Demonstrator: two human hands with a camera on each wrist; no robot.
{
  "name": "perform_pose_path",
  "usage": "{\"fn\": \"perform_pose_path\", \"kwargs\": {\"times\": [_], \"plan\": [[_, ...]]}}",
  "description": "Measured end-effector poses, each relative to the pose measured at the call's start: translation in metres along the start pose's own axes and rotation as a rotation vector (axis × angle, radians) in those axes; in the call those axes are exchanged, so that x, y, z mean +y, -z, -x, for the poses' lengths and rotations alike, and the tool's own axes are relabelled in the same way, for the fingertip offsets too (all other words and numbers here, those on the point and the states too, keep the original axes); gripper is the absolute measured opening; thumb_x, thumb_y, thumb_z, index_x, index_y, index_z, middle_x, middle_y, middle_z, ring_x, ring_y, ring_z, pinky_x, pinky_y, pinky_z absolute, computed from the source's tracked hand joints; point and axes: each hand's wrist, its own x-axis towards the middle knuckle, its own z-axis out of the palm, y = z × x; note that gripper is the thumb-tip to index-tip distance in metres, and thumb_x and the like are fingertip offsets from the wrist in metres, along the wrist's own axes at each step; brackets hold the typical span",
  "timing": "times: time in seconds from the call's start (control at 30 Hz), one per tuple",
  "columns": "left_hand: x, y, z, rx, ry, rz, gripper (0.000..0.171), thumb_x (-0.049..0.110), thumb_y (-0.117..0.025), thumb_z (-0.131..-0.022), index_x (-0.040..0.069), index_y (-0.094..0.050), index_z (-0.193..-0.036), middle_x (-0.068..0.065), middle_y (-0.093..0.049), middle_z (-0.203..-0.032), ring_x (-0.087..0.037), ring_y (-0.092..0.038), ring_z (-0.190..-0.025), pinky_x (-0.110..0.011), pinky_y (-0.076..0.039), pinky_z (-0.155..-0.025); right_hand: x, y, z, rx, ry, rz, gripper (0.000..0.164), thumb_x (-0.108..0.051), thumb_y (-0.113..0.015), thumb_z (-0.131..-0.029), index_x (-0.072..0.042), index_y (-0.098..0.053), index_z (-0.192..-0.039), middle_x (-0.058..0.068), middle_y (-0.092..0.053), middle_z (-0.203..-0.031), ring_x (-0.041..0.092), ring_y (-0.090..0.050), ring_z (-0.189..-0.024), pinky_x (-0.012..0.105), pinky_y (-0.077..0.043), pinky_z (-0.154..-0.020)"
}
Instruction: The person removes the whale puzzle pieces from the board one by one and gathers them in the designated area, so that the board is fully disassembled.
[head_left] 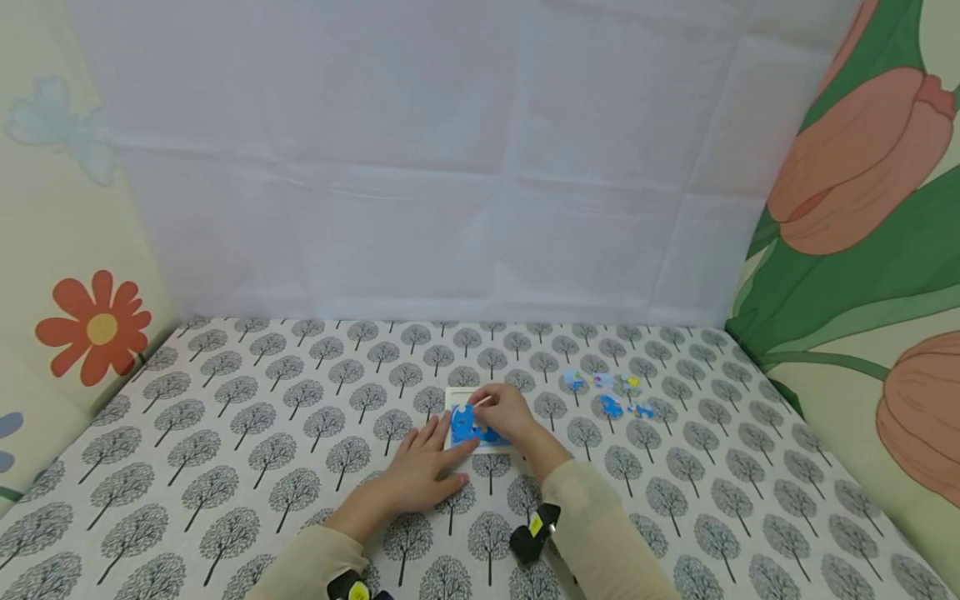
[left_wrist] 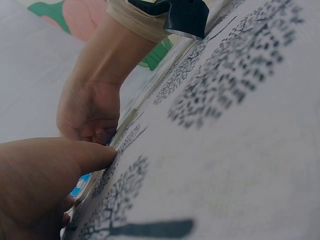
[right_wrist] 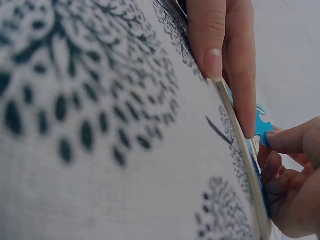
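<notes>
A small white-rimmed puzzle tray lies flat on the cloth, with blue puzzle pieces in it. My left hand rests at its left and near edges, fingers mostly straight. Above the tray, my right hand pinches a blue puzzle piece between thumb and fingers. In the right wrist view that piece is tilted up from the tray, beside a fingertip of the left hand. The left wrist view shows the right hand beyond the left thumb; the pinched piece is mostly hidden there.
Several loose puzzle pieces, blue, pale and yellow, lie to the right of the tray. The tree-patterned cloth covers the table. A white sheet hangs behind, and flower-printed walls stand at both sides.
</notes>
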Motion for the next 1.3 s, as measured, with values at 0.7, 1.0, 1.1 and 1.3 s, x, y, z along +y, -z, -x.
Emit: {"fn": "perform_pose_path", "kwargs": {"times": [0.7,1.0,1.1,1.3], "plan": [[0.002,0.000,0.000,0.001,0.003,0.009,0.047,0.032,-0.049,-0.087,0.017,-0.041,-0.131,-0.024,-0.009,-0.139,-0.038,-0.005,-0.126,-0.054,-0.004,-0.096,0.001,0.003,0.002,-0.016,-0.012,-0.137,0.008,-0.002,-0.059,-0.079,-0.005,-0.063,-0.086,0.005,-0.056,-0.077,0.016,-0.052,-0.067,0.028,-0.044,-0.058],[0.002,0.001,0.000,0.007,-0.007,0.011,0.047,0.031,-0.049,-0.087,0.016,-0.040,-0.131,-0.024,-0.008,-0.139,-0.038,-0.006,-0.126,-0.054,-0.004,-0.096,-0.004,0.007,0.003,-0.016,-0.004,-0.168,0.009,-0.001,-0.058,-0.080,-0.003,-0.063,-0.087,0.005,-0.056,-0.076,0.016,-0.050,-0.064,0.027,-0.044,-0.056],[0.002,0.001,0.000,0.008,-0.009,0.014,0.048,0.032,-0.049,-0.087,0.016,-0.040,-0.131,-0.025,-0.008,-0.139,-0.038,-0.005,-0.125,-0.054,-0.004,-0.096,-0.005,0.010,0.003,-0.005,-0.015,-0.149,0.010,-0.003,-0.058,-0.080,-0.005,-0.063,-0.089,0.004,-0.056,-0.077,0.016,-0.050,-0.065,0.027,-0.044,-0.057],[0.001,0.001,0.001,0.000,0.000,0.018,0.048,0.033,-0.049,-0.087,0.016,-0.040,-0.132,-0.025,-0.007,-0.139,-0.038,-0.005,-0.126,-0.053,-0.004,-0.097,-0.003,0.018,0.003,0.029,-0.019,-0.111,0.012,-0.004,-0.059,-0.079,-0.005,-0.063,-0.091,0.004,-0.058,-0.080,0.017,-0.051,-0.066,0.028,-0.043,-0.059]]}}
